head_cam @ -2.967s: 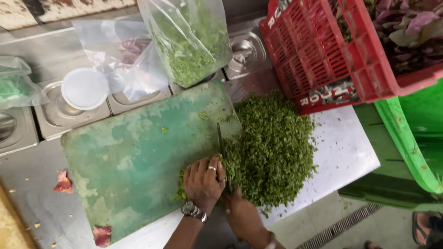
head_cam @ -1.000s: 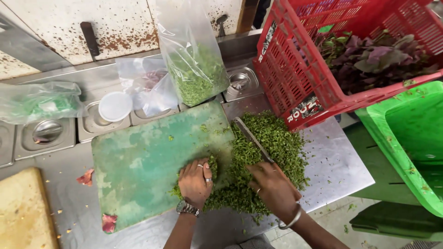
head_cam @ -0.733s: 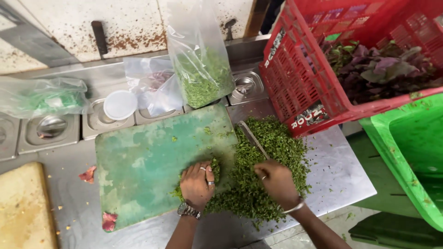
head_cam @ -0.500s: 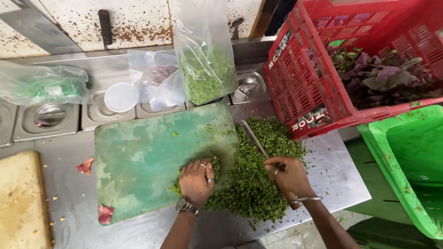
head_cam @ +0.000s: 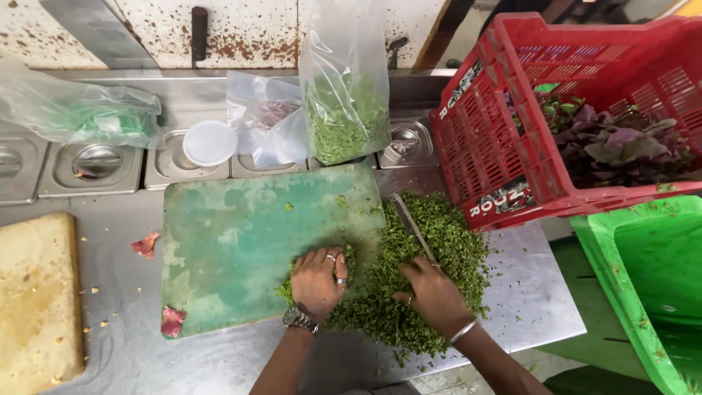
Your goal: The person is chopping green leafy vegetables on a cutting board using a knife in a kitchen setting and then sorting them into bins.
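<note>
Left hand [head_cam: 318,281], ringed and wrist-watched, pressed palm-down with fingers curled loosely over the near edge of the heap of finely chopped green herbs [head_cam: 420,281]; nothing actually gripped, only gathered under the fingers. Spread beneath it, the worn green plastic cutting board [head_cam: 248,241], bare toward its left and carrying the heap's left edge, the rest spilling onto the steel counter [head_cam: 534,307]. To the right, right hand [head_cam: 431,289] closed around the handle of a long steel knife [head_cam: 411,225], blade angled up and away across the heap.

Judged a chopping or gathering pass through already fine greens. Next move likely calling for the blade kept well clear of the curled left fingers (close beside it here) and for pulling stray bits back onto the board.

Knife handle hidden inside the fist; blade edge partly buried in greens. Red plastic crate [head_cam: 556,124] of purple-green leaves cut off at top and right. Contents of the clear hanging bag [head_cam: 344,88] apparently more chopped greens.
</note>
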